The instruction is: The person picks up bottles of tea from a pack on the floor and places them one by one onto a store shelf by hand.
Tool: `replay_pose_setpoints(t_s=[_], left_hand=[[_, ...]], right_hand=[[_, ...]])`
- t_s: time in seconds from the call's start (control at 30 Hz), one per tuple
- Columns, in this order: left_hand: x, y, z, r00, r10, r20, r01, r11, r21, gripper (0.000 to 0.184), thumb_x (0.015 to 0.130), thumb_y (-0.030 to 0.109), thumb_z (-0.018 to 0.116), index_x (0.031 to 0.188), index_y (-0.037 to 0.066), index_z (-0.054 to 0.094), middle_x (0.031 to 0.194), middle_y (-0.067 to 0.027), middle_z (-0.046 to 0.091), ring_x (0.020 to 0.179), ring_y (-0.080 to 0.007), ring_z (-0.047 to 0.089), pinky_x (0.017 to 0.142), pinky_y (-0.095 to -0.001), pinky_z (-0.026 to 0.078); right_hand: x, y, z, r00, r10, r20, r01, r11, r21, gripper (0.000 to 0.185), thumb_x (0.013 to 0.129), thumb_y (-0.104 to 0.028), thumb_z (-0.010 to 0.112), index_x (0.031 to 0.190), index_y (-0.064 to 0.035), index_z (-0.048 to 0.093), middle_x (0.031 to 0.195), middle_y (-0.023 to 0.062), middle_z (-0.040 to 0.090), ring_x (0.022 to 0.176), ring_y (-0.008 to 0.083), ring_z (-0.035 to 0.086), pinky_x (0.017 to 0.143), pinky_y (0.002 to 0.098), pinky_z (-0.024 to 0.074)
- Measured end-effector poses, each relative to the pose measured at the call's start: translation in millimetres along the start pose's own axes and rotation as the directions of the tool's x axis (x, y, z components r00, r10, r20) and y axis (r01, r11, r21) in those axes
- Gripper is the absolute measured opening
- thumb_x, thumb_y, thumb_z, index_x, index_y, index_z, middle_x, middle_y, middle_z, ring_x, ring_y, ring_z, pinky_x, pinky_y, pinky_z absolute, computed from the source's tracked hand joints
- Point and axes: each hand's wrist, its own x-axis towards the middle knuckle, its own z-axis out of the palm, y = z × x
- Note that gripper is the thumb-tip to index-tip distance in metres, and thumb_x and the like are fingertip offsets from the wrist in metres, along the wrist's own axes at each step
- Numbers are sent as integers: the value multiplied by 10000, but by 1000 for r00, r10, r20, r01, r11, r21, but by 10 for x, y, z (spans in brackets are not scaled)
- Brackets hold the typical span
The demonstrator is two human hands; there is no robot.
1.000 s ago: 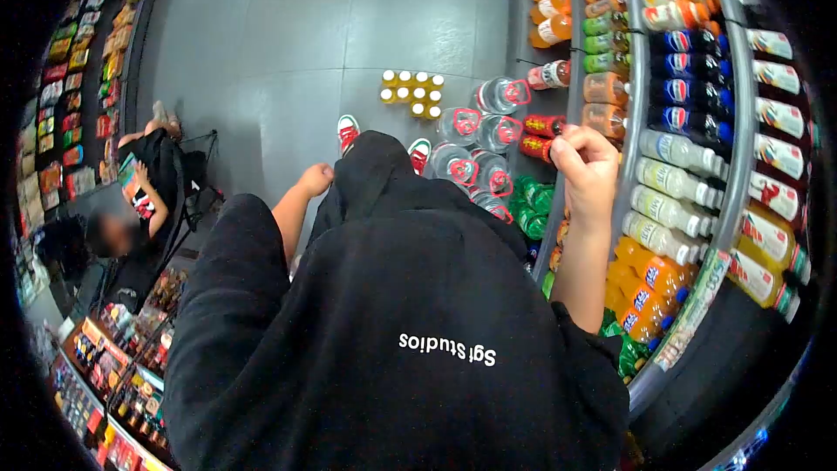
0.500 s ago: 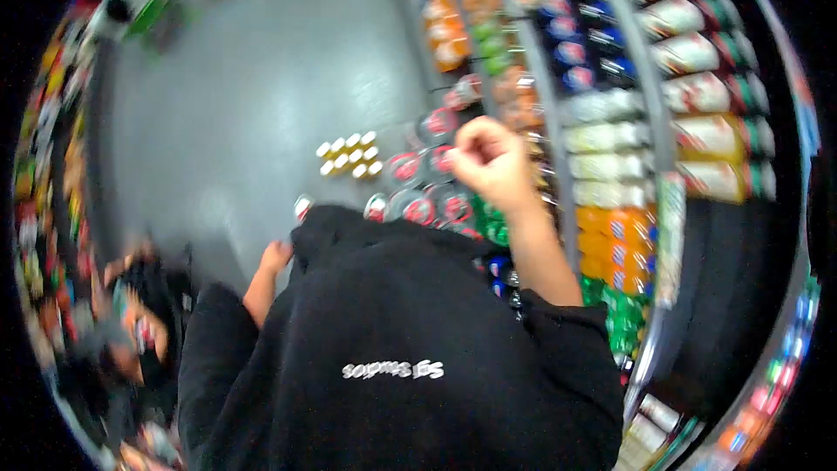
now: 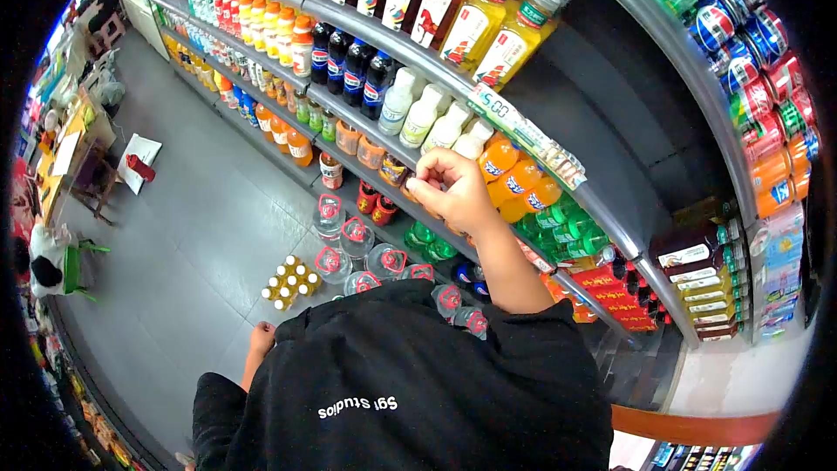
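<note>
My right hand [image 3: 452, 194] is raised in front of the drink shelves, its fingers curled towards the thumb. I see nothing held in it. Behind its fingertips are dark-capped bottles on a lower shelf, and beside it are white-capped bottles [image 3: 446, 126] and orange soda bottles [image 3: 513, 176]. My left hand [image 3: 261, 337] hangs low at my side, small and partly seen, fingers curled with nothing visible in them. Near it on the floor stands a pack of yellow bottles with white caps [image 3: 291, 283]. Large clear water jugs with red handles [image 3: 356, 237] stand beside that pack.
Shelves of bottled drinks run diagonally, with cola bottles [image 3: 353, 70] and tall juice bottles [image 3: 445, 4]. A price strip [image 3: 523, 135] edges one shelf. Further off on the grey floor [image 3: 187, 209] lie a white sheet with a red item [image 3: 139, 164] and a green stool [image 3: 80, 263]; a person sits there.
My view has turned, so the shelves now slant across it and the picture is sharper. My right hand stays raised with fingers curled; my left hand stays low.
</note>
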Motion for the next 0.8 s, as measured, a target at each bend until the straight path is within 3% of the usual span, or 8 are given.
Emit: replay_pose_setpoints(t_s=[0.3, 0.37, 0.43, 0.47, 0.53, 0.57, 0.63, 0.8], left_hand=[[110, -673, 386, 998, 58, -8, -57, 995, 83, 273, 724, 241, 607, 762, -27, 569, 628, -141, 581, 568, -214, 564, 541, -336, 448], [40, -880, 424, 985, 170, -33, -162, 971, 177, 297, 749, 251, 573, 775, -46, 572, 686, -197, 598, 627, -298, 591, 607, -376, 463], [-343, -422, 211, 993, -101, 66, 100, 995, 8, 297, 772, 242, 541, 799, -51, 587, 764, -241, 604, 736, -375, 595, 684, -409, 459], [-277, -658, 327, 999, -39, -26, 42, 989, 142, 307, 779, 248, 524, 812, -49, 596, 812, -263, 597, 781, -399, 587, 689, -433, 453], [-441, -743, 379, 995, -57, -77, 68, 986, 149, 306, 782, 260, 512, 794, -32, 601, 812, -258, 598, 785, -379, 589, 677, -448, 449], [-549, -588, 251, 990, -132, 45, 128, 989, 79, 304, 787, 265, 513, 816, -25, 597, 829, -248, 602, 798, -365, 591, 677, -446, 450], [-617, -814, 425, 976, -192, -100, 182, 978, -103, 349, 792, 328, 541, 830, -16, 591, 814, -233, 606, 780, -348, 596, 663, -418, 455], [-907, -736, 330, 889, -456, -27, 404, 812, -420, 269, 788, 260, 547, 814, -7, 569, 694, -113, 594, 623, -184, 563, 595, -320, 449]], right_hand=[[-59, -61, 5, 999, -23, 42, 25, 998, -66, 133, 749, -58, 644, 705, -80, 520, 636, -79, 456, 553, 2, 388, 486, 167, 328], [-18, -47, 52, 996, -67, 62, 73, 993, -91, 129, 748, -62, 646, 707, -78, 525, 642, -76, 465, 556, 1, 394, 488, 168, 332], [25, -17, 104, 994, -9, 109, 15, 998, -53, 126, 745, -66, 654, 714, -77, 532, 647, -73, 472, 571, 5, 408, 503, 168, 342], [50, 9, 143, 994, 12, 111, -5, 998, -67, 125, 745, -66, 655, 716, -76, 534, 654, -69, 479, 586, 10, 420, 516, 172, 349], [120, 145, 280, 986, 31, 164, -19, 997, -72, 121, 748, -65, 655, 719, -75, 538, 669, -60, 491, 611, 19, 439, 540, 180, 359], [156, 254, 358, 979, 27, 202, -15, 998, -62, 118, 751, -63, 653, 720, -75, 539, 676, -56, 496, 620, 24, 446, 551, 184, 362], [198, 532, 550, 949, 137, 284, -132, 991, -35, 108, 758, -50, 644, 736, -72, 540, 676, -53, 497, 612, 29, 446, 558, 183, 361], [228, 1897, 1277, 688, 488, 537, -459, 866, -200, 139, 767, -19, 615, 862, -49, 518, 643, -33, 502, 519, 36, 456, 447, 183, 349]])
